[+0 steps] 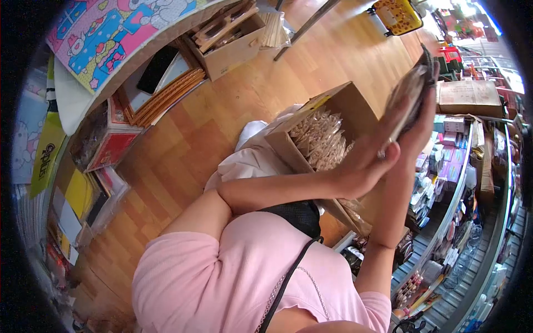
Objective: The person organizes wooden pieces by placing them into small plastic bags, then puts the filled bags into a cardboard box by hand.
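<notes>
Packet (408, 91) held raised, just right of the box (344, 111). Left hand (363, 166) cups its lower end, thumb pressed on. Right hand (419, 125) is wrapped behind it. I'd grip the edges, keep it flat and clear of the box rim.

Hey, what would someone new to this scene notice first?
The raised hands at the upper right catch the eye first: the left hand and right hand hold a flat packet between them. Just below them, mid-frame, an open cardboard box is packed with clear-wrapped packets. A bright cartoon-print sheet lies at the upper left.
</notes>
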A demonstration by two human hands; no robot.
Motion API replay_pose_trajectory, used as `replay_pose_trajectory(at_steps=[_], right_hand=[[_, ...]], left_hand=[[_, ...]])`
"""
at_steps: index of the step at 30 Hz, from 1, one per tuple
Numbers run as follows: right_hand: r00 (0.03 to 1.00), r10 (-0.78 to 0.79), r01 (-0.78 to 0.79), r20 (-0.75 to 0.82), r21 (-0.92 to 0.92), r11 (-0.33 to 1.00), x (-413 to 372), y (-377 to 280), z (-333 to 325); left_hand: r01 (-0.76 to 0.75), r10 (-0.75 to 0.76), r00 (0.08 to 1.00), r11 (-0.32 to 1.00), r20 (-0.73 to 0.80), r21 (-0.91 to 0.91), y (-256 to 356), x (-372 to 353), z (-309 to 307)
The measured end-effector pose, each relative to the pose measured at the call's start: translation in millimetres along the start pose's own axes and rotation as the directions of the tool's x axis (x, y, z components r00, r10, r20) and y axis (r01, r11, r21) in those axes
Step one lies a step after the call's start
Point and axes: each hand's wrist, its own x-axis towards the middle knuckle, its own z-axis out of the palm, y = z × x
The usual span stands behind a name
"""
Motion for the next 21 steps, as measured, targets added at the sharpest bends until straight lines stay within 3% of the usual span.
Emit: replay_pose_trajectory(at_steps=[3,4,6,8,9,10,12,13,14,16,17,18,20,21], right_hand=[[0.99,0.127,-0.131,0.062,0.055,0.99,-10,0,0],[0.985,0.074,-0.064,0.159,-0.067,0.996,-22,-4,6],[0.939,-0.079,0.232,0.334,-0.449,0.863,-45,4,11],[0.885,-0.206,0.335,0.417,-0.267,0.904,-49,-2,23],[0.87,-0.3,0.415,0.393,-0.252,0.874,-41,2,24],[0.871,-0.298,0.412,0.39,-0.251,0.876,-29,3,21],[0.839,-0.377,0.533,0.392,-0.456,0.713,-3,-3,12],[0.872,-0.338,0.471,0.354,-0.419,0.776,7,-4,10],[0.901,-0.295,0.406,0.318,-0.377,0.832,14,-4,9],[0.9,-0.283,0.402,0.332,-0.381,0.832,13,2,7],[0.857,-0.348,0.496,0.38,-0.423,0.758,6,9,9],[0.806,-0.406,0.583,0.431,-0.456,0.673,-1,14,12],[0.741,-0.409,0.665,0.533,-0.496,0.559,-24,12,20],[0.736,-0.386,0.667,0.557,-0.497,0.554,-35,13,21]], left_hand=[[0.114,-0.11,0.992,0.991,-0.057,0.066,13,1,-3],[0.114,-0.11,0.992,0.991,-0.059,0.067,13,6,-11],[0.45,-0.453,0.891,0.886,-0.009,-0.11,8,21,-30],[0.379,-0.385,0.919,0.922,-0.082,-0.075,11,25,-31],[0.312,-0.313,0.938,0.95,-0.153,-0.031,13,25,-31],[0.315,-0.316,0.937,0.949,-0.151,-0.029,15,20,-30],[0.541,-0.547,0.834,0.837,-0.071,-0.087,19,5,-26],[0.827,-0.829,0.554,0.559,0.074,0.062,24,2,-33],[0.828,-0.83,0.553,0.557,0.078,0.059,21,-1,-30],[0.58,-0.603,0.797,0.78,-0.038,-0.234,20,0,-20],[0.426,-0.465,0.874,0.873,-0.14,-0.236,18,7,-19],[0.424,-0.463,0.876,0.874,-0.139,-0.238,16,12,-23],[0.427,-0.588,0.787,0.739,-0.188,-0.521,13,22,-35],[0.442,-0.68,0.701,0.651,-0.215,-0.618,13,27,-38]])
